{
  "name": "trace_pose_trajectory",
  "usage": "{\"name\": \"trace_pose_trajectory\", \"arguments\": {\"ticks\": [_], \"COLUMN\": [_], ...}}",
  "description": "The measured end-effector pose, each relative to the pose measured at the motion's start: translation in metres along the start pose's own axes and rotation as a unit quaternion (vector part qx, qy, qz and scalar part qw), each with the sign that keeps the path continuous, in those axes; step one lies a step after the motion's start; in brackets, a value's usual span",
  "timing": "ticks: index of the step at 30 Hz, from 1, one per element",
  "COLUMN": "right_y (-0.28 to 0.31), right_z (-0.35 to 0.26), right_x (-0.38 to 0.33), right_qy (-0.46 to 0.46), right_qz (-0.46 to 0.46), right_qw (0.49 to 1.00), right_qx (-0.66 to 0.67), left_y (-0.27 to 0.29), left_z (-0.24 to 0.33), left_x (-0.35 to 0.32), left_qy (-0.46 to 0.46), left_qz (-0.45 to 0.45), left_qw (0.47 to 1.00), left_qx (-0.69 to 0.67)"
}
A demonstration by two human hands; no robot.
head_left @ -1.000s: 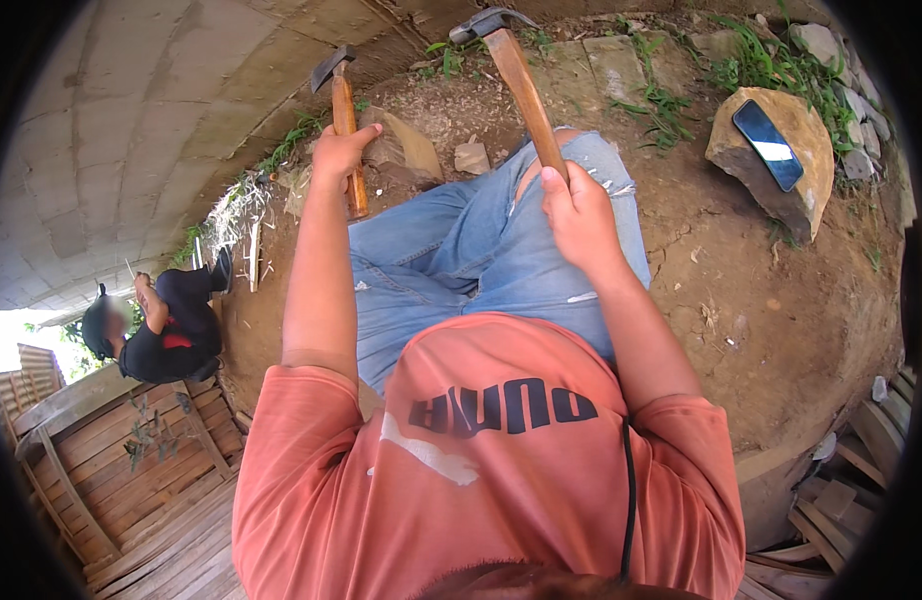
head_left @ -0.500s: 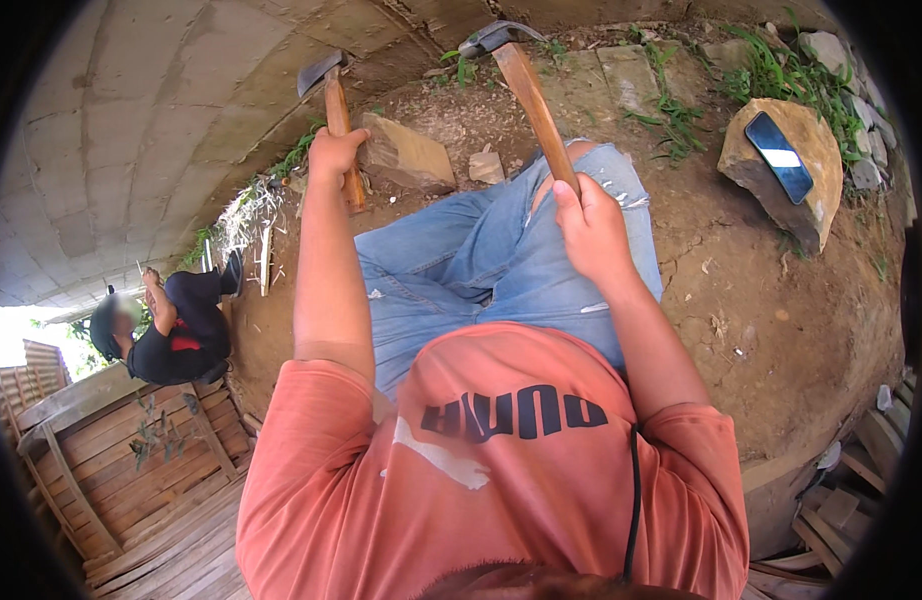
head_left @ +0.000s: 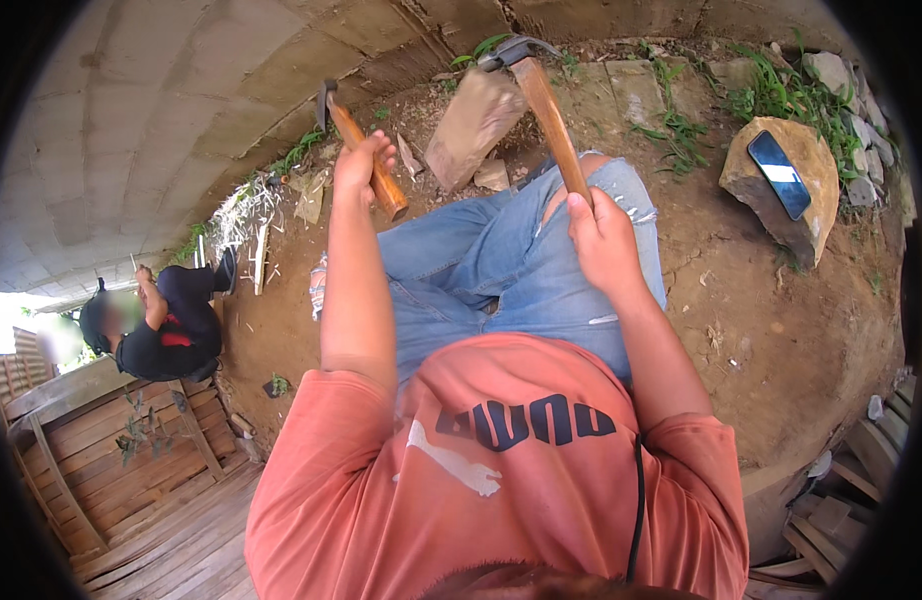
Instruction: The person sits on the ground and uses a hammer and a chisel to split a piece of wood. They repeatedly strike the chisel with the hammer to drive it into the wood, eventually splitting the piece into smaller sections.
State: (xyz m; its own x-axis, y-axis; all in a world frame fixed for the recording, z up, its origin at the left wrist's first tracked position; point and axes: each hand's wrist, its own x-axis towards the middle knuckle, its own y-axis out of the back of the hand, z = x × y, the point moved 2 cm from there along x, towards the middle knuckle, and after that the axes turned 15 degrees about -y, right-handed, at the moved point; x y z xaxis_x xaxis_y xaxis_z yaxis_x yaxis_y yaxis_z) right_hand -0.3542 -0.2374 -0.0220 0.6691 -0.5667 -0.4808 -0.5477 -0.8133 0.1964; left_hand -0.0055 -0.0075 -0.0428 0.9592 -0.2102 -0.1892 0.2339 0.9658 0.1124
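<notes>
Head view: at upper centre, the left hand (head_left: 361, 165) is clenched round a smooth wooden-handled hammer (head_left: 366, 160) with a dark metal head. To its right, the right hand (head_left: 603, 235) grips a second, longer hammer (head_left: 546, 105), its steel head resting against a rough wedge-shaped stone slab (head_left: 471, 125). Both sit above blue denim knees on crumbly brown dirt (head_left: 781, 330).

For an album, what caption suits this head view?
Seated person's left hand and right hand each grip a wooden-handled hammer above a flat stone on bare dirt.
</notes>
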Motion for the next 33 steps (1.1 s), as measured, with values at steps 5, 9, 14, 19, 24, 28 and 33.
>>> {"name": "trace_pose_trajectory", "arguments": {"ticks": [5,9,14,19,24,28,33], "right_y": [0.010,0.057,0.079,0.064,0.053,0.053,0.032], "right_z": [-0.021,-0.032,-0.023,0.004,0.019,0.017,-0.008], "right_x": [0.002,0.071,0.162,0.219,0.234,0.239,0.228], "right_qy": [-0.128,-0.050,-0.066,-0.103,-0.070,-0.096,-0.186], "right_qz": [-0.072,0.070,0.128,0.056,0.040,-0.007,-0.004], "right_qw": [0.977,0.990,0.924,0.865,0.882,0.897,0.930], "right_qx": [0.154,-0.114,-0.354,-0.488,-0.464,-0.432,-0.317], "left_y": [-0.018,-0.021,-0.011,-0.006,-0.011,-0.020,-0.008], "left_z": [0.033,0.018,-0.046,-0.085,-0.120,-0.134,-0.140], "left_x": [-0.010,-0.026,-0.022,0.002,0.029,0.027,0.031], "left_qy": [-0.069,-0.065,-0.102,-0.081,0.016,0.096,0.140], "left_qz": [-0.103,-0.178,-0.228,-0.277,-0.298,-0.240,-0.199], "left_qw": [0.981,0.958,0.896,0.847,0.894,0.952,0.963], "left_qx": [0.150,0.213,0.368,0.446,0.335,0.163,0.118]}}
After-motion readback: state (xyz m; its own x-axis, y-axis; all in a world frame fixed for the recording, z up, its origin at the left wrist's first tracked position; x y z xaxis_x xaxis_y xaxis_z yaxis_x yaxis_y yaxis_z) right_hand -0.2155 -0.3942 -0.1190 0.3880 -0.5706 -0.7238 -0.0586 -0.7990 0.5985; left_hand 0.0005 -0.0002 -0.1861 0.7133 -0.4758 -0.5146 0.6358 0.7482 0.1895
